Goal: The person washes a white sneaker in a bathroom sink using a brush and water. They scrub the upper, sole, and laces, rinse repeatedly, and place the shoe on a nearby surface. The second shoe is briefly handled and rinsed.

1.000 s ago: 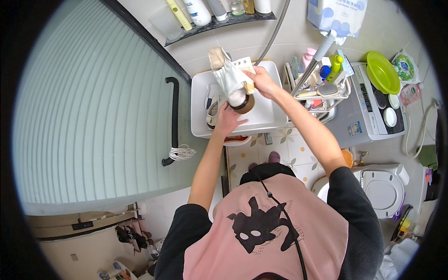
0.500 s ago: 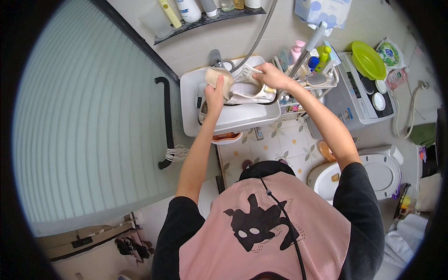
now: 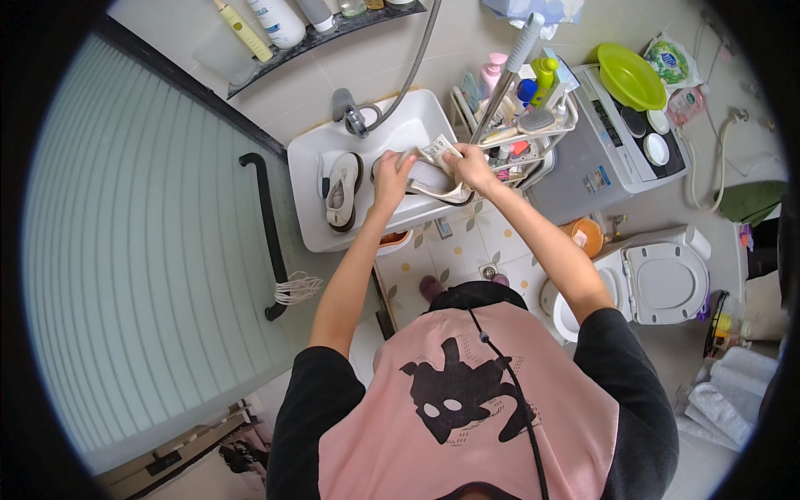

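A white lace-up shoe (image 3: 431, 177) with a dark sole edge is held at the right front part of the white sink (image 3: 310, 231), its opening facing up. My left hand (image 3: 390, 178) is closed on the shoe's left side, fingertips pinching its upper. With thumb and fingers, my right hand (image 3: 469, 167) grips the eyelet flap (image 3: 437, 150) and holds it pulled open. Inside, a pale grey insole shows. The matching shoe (image 3: 342, 188) lies in the sink's left part, apart from my hands. My fingers partly hide the held shoe.
A chrome faucet (image 3: 355, 123) with a hose stands at the sink's back. To the right are a crowded shelf rack (image 3: 533, 132), a mop handle (image 3: 508, 71), a washing machine (image 3: 575, 179) and a toilet (image 3: 667, 283). A glass door with a black handle (image 3: 265, 221) borders the left.
The view has shifted. My left hand has lowered from the raised beige piece to the shoe's side. Both hands and the shoe are further right in the sink, leaving the other shoe uncovered.
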A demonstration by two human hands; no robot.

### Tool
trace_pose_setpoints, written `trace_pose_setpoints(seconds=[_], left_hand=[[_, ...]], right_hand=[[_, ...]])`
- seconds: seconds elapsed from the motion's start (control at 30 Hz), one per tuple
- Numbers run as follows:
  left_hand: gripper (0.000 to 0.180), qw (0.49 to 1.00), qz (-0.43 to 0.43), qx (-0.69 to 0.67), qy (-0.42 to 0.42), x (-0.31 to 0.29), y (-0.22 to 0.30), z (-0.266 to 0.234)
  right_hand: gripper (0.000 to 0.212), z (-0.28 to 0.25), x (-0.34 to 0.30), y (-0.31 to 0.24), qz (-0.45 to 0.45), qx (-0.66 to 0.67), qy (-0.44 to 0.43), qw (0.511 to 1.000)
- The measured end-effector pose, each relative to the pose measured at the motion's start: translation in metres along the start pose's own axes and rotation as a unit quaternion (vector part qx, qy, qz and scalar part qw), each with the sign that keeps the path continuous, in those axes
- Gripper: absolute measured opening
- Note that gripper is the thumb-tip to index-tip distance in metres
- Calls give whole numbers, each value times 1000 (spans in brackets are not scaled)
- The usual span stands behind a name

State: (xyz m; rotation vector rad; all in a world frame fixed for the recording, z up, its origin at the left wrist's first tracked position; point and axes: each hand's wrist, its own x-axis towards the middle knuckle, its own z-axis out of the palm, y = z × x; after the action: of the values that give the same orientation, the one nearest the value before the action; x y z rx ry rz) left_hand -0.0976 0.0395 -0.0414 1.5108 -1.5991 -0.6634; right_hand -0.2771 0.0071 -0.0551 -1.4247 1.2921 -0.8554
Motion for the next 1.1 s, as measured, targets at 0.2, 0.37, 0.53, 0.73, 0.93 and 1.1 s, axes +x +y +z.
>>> trace_pose_setpoints(seconds=[0.2, 0.37, 0.53, 0.73, 0.93, 1.1], left_hand=[[29, 984, 54, 54, -161, 2, -10, 1], [34, 991, -37, -31, -125, 4, -8, 9], [24, 977, -85, -156, -121, 1, 42, 12], [39, 947, 51, -258, -185, -5, 113, 30], [57, 927, 138, -238, -254, -19, 193, 87], [44, 920, 159, -274, -231, -19, 221, 170]], right_hand=[[18, 10, -3, -7, 4, -23, -34, 999], [23, 5, -9, -41, -25, -101, -68, 992], [26, -19, -35, -72, -85, -168, -63, 980], [21, -92, -88, -105, -129, -81, 50, 987], [25, -194, -140, -116, -39, 68, 155, 985], [26, -305, -177, -82, -6, 125, 302, 945]])
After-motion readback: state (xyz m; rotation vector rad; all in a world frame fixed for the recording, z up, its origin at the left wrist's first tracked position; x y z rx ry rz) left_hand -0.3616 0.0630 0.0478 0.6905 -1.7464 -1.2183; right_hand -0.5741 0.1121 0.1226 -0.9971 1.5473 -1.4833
